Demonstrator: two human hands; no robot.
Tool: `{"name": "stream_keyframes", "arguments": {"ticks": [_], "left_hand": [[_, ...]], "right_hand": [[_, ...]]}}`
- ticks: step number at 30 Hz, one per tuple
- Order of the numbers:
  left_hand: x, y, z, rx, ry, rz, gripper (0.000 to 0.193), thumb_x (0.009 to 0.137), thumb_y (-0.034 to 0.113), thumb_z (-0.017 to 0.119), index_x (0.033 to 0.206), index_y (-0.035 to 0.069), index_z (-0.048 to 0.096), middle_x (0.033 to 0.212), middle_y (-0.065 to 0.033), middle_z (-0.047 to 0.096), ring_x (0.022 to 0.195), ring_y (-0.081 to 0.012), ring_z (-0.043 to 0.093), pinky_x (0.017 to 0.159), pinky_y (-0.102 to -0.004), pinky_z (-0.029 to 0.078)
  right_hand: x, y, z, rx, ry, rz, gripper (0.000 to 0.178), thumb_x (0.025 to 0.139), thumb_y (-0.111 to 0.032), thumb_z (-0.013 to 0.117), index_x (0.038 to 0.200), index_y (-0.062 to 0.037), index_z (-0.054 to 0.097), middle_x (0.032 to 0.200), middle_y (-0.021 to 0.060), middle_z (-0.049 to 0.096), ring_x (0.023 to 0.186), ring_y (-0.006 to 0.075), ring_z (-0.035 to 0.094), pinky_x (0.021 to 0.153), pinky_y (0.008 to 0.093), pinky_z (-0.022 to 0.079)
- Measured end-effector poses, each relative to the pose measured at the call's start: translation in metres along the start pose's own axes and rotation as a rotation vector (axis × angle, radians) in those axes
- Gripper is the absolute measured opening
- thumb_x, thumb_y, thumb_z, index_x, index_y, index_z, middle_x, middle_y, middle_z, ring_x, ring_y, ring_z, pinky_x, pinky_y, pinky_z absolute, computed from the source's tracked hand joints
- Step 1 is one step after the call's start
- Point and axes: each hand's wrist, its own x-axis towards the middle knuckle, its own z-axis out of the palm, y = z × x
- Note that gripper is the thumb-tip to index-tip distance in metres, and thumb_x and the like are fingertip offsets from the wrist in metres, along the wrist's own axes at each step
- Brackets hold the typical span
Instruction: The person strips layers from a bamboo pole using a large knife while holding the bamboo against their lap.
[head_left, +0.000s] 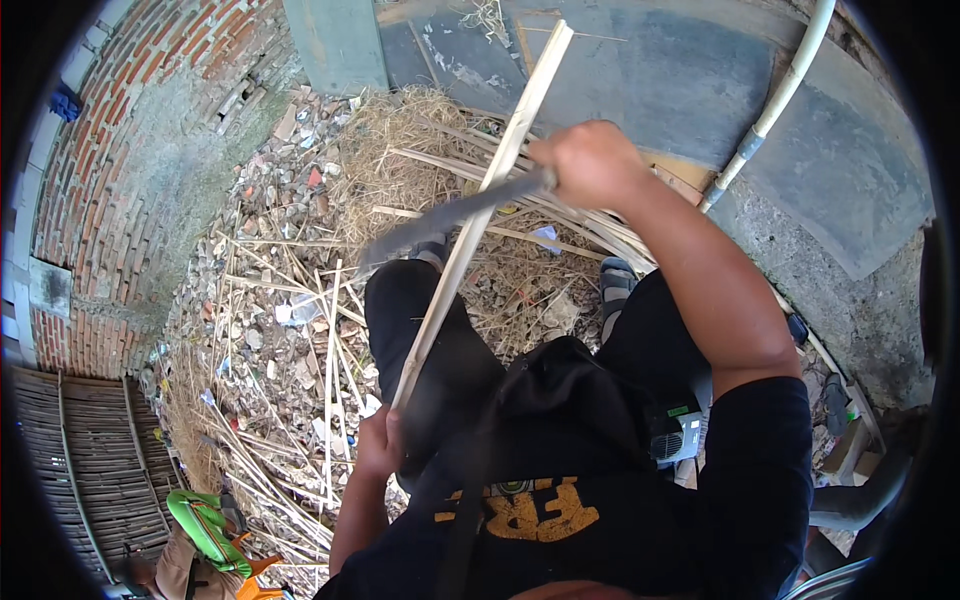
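My left hand (378,440) is closed around the lower end of a long pale bamboo strip (449,290), which slants up and away to the right from my lap. In my right hand (596,168) is the handle of a large knife (415,230), gripped tightly. Its long dark blade points left and crosses the strip a little above the middle; motion blurs the blade. From this angle I cannot tell how deeply the edge meets the bamboo. Both my knees, in dark trousers, are bent below the strip.
Split bamboo strips (332,380) and a heap of shavings (395,150) cover the rubble ground. A brick wall (110,190) stands at left, a white pipe (790,95) at far right. Someone in a green top (203,525) is at lower left. A small fan-like device (676,437) sits at my waist.
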Motion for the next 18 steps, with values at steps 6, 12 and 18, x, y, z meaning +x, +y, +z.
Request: {"name": "stream_keyframes", "arguments": {"ticks": [6, 12, 18], "left_hand": [[0.003, 0.003, 0.000, -0.116, -0.064, -0.097, 0.055, 0.108, 0.044, 0.035, 0.079, 0.001, 0.055, 0.065, -0.0045, 0.054, 0.062, -0.0133, 0.052, 0.056, -0.0325, 0.040], [0.005, 0.006, -0.005, -0.177, -0.078, -0.148, 0.049, 0.106, 0.035, 0.037, 0.084, -0.004, 0.058, 0.062, -0.0171, 0.058, 0.057, -0.0283, 0.061, 0.056, -0.0395, 0.044], [0.004, 0.000, 0.002, 0.056, -0.004, -0.010, 0.048, 0.106, 0.034, 0.038, 0.083, -0.003, 0.058, 0.060, -0.0188, 0.057, 0.057, -0.0335, 0.062, 0.055, -0.0411, 0.045]], "right_hand": [[0.002, 0.039, 0.018, 0.294, 0.186, 0.395, 0.035, 0.081, -0.019, 0.067, 0.115, -0.0125, 0.069, 0.092, 0.0150, 0.073, 0.091, 0.0346, 0.070, 0.082, 0.0460, 0.057], [-0.005, 0.014, 0.006, 0.124, 0.133, 0.016, 0.024, 0.079, -0.015, 0.067, 0.103, -0.0173, 0.069, 0.090, 0.0108, 0.073, 0.088, 0.0327, 0.071, 0.077, 0.0443, 0.057], [0.003, 0.046, 0.017, 0.409, 0.291, 0.240, 0.024, 0.076, -0.013, 0.068, 0.099, -0.0086, 0.068, 0.088, 0.0141, 0.072, 0.084, 0.0360, 0.069, 0.077, 0.0467, 0.056]]}}
